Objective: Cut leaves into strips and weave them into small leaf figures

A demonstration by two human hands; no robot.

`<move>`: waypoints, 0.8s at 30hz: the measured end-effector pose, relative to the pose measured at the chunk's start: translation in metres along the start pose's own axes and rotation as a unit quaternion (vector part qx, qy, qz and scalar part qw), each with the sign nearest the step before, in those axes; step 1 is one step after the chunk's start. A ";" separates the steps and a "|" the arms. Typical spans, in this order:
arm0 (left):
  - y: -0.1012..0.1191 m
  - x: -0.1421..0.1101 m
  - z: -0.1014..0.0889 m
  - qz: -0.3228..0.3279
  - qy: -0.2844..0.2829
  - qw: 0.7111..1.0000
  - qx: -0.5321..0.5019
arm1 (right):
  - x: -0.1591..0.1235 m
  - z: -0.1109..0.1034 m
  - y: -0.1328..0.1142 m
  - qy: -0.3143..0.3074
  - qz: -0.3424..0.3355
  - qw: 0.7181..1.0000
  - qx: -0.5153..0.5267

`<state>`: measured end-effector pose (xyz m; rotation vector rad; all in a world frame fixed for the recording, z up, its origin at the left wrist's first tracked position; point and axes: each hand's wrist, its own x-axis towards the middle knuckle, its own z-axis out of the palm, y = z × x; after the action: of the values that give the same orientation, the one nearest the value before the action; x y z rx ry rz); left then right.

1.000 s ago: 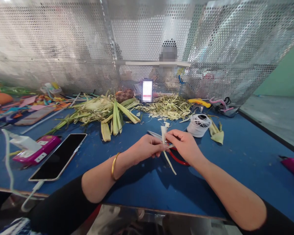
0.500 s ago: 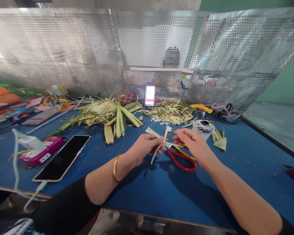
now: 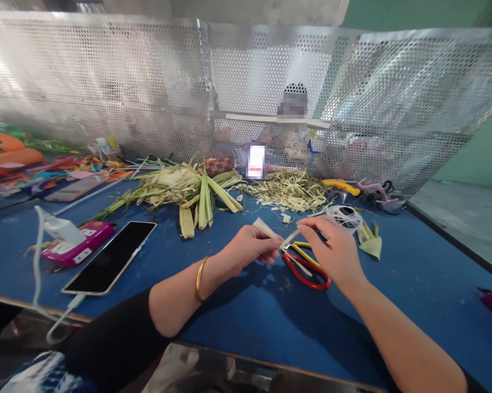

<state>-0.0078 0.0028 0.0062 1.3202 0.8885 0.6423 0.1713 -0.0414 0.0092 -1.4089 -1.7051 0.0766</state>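
Between the thumb and fingers of my left hand [image 3: 249,245] are pinched several pale leaf strips [image 3: 264,226], which look like husk and meet at the fingertips. My right hand [image 3: 331,248] grips the free end of one strip [image 3: 290,238], closed in a pinch, a short way right of the left fingertips. Another thin strip hangs down to the right from the left hand's grip. Scissors [image 3: 310,285] with one red and one yellow handle lie beneath the hands, their blades mostly hidden. Just behind my right hand is white thread wound on a dark core [image 3: 344,216].
Long green-yellow leaves [image 3: 167,185] are heaped at the back, beside a pile of shredded strips [image 3: 292,190]. A phone [image 3: 110,259] on a cable and a purple power socket [image 3: 82,243] lie left. A perforated metal screen [image 3: 254,65] stands behind the blue table [image 3: 246,322].
My right hand has taken hold of a strip's end, where its fingers were loosely curled beside the strips before. The strip that stood upright now slants right. The view has shifted slightly.
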 end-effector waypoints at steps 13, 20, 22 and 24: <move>0.001 0.002 -0.002 -0.011 0.055 0.994 -0.096 | 0.003 0.007 0.005 -0.114 0.227 0.946 0.204; 0.003 -0.002 -0.001 -0.014 0.013 0.996 -0.083 | 0.002 0.007 0.001 -0.131 0.144 0.971 0.138; 0.004 -0.001 -0.002 -0.001 0.028 0.997 -0.073 | 0.002 0.006 0.001 -0.088 0.133 0.977 0.140; 0.003 0.000 -0.003 0.010 0.066 0.995 -0.079 | 0.002 0.006 0.001 -0.025 0.144 0.980 0.137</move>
<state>-0.0099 0.0049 0.0095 1.1549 0.9128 0.8063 0.1687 -0.0370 0.0060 -1.4420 -1.4539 0.4923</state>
